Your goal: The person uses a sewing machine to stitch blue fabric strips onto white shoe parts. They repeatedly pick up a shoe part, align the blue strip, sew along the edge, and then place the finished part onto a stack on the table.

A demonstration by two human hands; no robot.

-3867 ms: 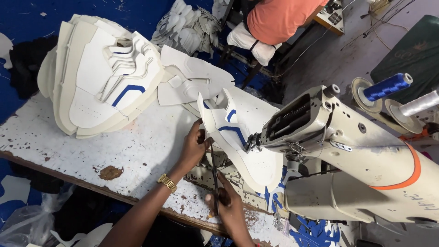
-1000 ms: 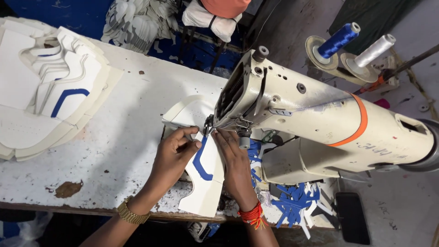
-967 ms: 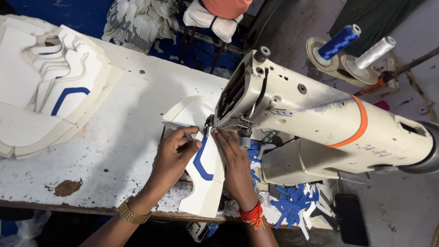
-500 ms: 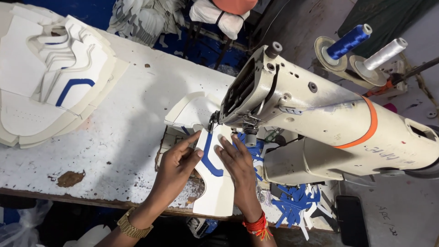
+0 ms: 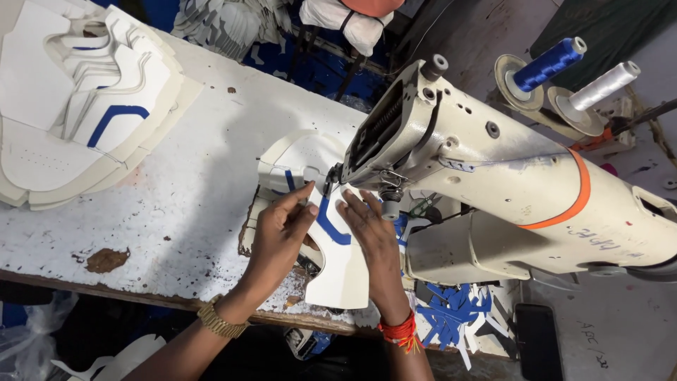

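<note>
Left hand (image 5: 281, 236): reaches in from the lower left, wrist with a gold-coloured bracelet (image 5: 218, 321); palm down, fingers bent and drawn together, fingertips pressing the left edge of the white shoe-upper piece (image 5: 337, 264) just before the needle area.

Right hand (image 5: 372, 236): comes up from the lower edge, wrist wound with red thread bands (image 5: 398, 331); palm down, fingers extended and slightly spread, lying flat on the right side of the same piece.

White shoe-upper piece: flat panel with a curved blue stripe (image 5: 330, 224), lying on the bed of the sewing machine (image 5: 508, 183) between both hands, its upper end under the machine head, its lower end overhanging the front edge of the table (image 5: 176, 204).

Sewing machine: cream body with an orange band, angled across the right of the view.

Other items: stack of white cut panels (image 5: 77, 113) at far left, well apart from the hands; blue thread cone (image 5: 546, 65) and white thread cone (image 5: 603, 86) behind the machine; blue cut-outs (image 5: 451, 317) below it.
</note>
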